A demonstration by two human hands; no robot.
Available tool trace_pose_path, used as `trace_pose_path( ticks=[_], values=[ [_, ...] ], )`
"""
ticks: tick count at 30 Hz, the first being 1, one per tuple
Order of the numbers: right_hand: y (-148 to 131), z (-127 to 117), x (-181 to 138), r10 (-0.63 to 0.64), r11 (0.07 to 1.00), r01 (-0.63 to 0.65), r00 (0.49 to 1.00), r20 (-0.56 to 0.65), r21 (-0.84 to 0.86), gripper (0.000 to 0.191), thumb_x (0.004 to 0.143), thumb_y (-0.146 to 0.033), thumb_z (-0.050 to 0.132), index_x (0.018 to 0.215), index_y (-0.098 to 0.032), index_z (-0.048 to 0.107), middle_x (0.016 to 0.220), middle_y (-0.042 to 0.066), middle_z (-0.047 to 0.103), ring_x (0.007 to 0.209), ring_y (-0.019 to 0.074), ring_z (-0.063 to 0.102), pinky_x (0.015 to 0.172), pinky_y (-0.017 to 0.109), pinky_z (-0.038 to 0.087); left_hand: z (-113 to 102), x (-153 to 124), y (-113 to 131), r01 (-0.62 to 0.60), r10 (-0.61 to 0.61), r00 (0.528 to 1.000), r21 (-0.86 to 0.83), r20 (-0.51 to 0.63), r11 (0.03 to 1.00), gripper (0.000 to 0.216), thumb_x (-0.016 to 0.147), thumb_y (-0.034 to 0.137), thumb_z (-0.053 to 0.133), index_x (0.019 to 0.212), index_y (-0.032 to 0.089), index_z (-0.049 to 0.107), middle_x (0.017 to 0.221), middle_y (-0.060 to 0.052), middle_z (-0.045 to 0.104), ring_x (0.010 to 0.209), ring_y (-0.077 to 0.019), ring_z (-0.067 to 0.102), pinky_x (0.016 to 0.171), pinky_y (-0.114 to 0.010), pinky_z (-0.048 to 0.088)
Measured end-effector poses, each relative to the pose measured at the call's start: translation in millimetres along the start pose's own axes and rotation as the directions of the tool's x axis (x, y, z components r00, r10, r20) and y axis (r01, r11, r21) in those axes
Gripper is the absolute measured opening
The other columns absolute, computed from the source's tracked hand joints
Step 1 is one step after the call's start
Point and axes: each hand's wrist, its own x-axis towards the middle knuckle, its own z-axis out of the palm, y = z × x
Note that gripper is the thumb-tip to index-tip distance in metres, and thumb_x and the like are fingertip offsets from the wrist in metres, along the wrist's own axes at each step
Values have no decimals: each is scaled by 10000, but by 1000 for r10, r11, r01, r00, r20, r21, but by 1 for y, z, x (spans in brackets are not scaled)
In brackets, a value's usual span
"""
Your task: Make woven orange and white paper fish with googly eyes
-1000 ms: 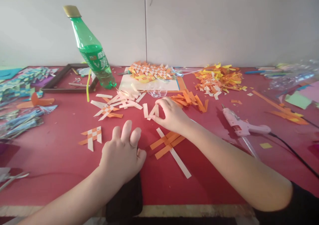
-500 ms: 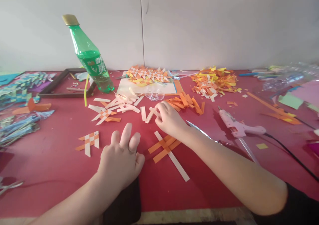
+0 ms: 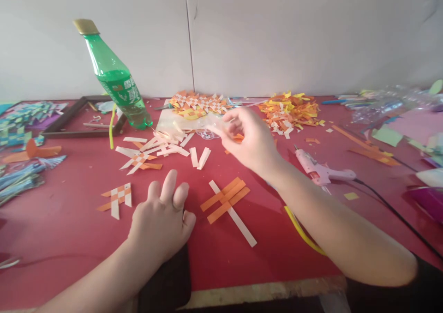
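Note:
My left hand (image 3: 161, 216) rests on the red tabletop with its fingers apart and nothing in them. It lies between a small orange-and-white woven paper piece (image 3: 119, 197) and a crossed piece of orange strips (image 3: 230, 197) over a white strip (image 3: 238, 220). My right hand (image 3: 247, 140) is raised above the table, thumb and fingers pinched on a pale paper strip (image 3: 217, 129), blurred and partly hidden. Behind it lies a clear plastic item (image 3: 206, 134). Two loose pale strips (image 3: 203, 158) lie below that hand, and an orange strip pile (image 3: 238, 138) is mostly covered by it.
A green bottle (image 3: 121, 89) leans by a dark frame (image 3: 65, 133) at back left. Woven paper (image 3: 197, 104) and mixed scraps (image 3: 290, 112) lie along the back. At right are a pink glue gun (image 3: 320, 170) with a cord and a yellow stem (image 3: 301, 232).
My right hand has lifted off the tabletop near the loose strips and moved up and away from me. My left hand stays in place. The view has shifted slightly right.

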Motion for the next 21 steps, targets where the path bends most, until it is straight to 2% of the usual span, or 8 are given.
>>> trace_pose_path(
  ticks=[5, 9, 11, 12, 14, 17, 19, 21],
  values=[
    [-27, -41, 7, 66, 961, -49, 996, -54, 272, 203, 795, -127, 631, 936, -237, 535, 1003, -9, 602, 851, 127, 605, 745, 318, 538, -5, 0, 0, -17, 18, 998, -20, 65, 1000, 325, 842, 213, 455, 1112, 104, 597, 1384, -252, 512, 941, -394, 613, 456, -385, 528],
    [-29, -43, -16, 157, 916, -190, 980, 118, 354, 180, 787, -126, 656, 897, -227, 553, 948, 1, 620, 854, 145, 627, 742, 320, 561, -24, 10, -6, 11, -11, 1000, -106, 5, 994, 324, 850, 284, 477, 1109, 116, 575, 1309, -249, 548, 972, -432, 610, 636, -564, 554],
    [-28, -36, -36, 209, 878, -277, 955, 210, 390, 160, 795, -136, 653, 897, -217, 559, 911, 13, 622, 816, 141, 628, 716, 304, 567, -32, 17, -7, 35, -54, 998, -349, -45, 936, 296, 884, 313, 466, 1103, 127, 535, 1130, -208, 619, 990, -392, 620, 707, -544, 560],
    [-29, -33, -47, 231, 859, -315, 942, 242, 404, 152, 803, -145, 646, 909, -213, 561, 899, 17, 620, 801, 139, 627, 703, 296, 567, -34, 21, -7, -13, -26, 998, -537, -64, 843, 319, 899, 342, 473, 1144, 140, 500, 1094, -175, 630, 1011, -352, 624, 758, -511, 565],
    [-30, -26, -67, 275, 832, -365, 925, 262, 418, 161, 816, -166, 639, 950, -211, 563, 891, 23, 618, 794, 140, 629, 694, 285, 566, -34, 28, -3, -49, 25, 999, -850, -42, 525, 358, 902, 381, 534, 1194, 194, 447, 1117, -118, 632, 1003, -257, 640, 790, -406, 575],
    [-30, -19, -90, 296, 803, -386, 920, 258, 454, 181, 839, -159, 626, 997, -222, 565, 905, 19, 617, 832, 132, 632, 763, 277, 567, -27, 34, 7, 38, 43, 998, -994, 43, 105, 323, 894, 355, 597, 1155, 235, 449, 1034, -47, 651, 903, -168, 655, 720, -288, 564],
    [-29, -17, -100, 284, 787, -380, 923, 260, 487, 182, 861, -145, 604, 1012, -235, 560, 913, 8, 603, 857, 118, 624, 803, 262, 560, -21, 36, 12, 141, 45, 989, -989, 139, -36, 229, 910, 323, 585, 1090, 228, 480, 941, -19, 658, 822, -139, 652, 675, -254, 545],
    [-26, -16, -105, 263, 784, -361, 930, 258, 505, 185, 875, -137, 586, 1019, -247, 547, 908, -4, 578, 860, 107, 610, 815, 250, 552, -16, 36, 13, 230, 45, 973, -968, 226, -105, 173, 914, 310, 581, 1034, 210, 506, 887, -12, 658, 765, -126, 646, 667, -250, 534]
  ],
)
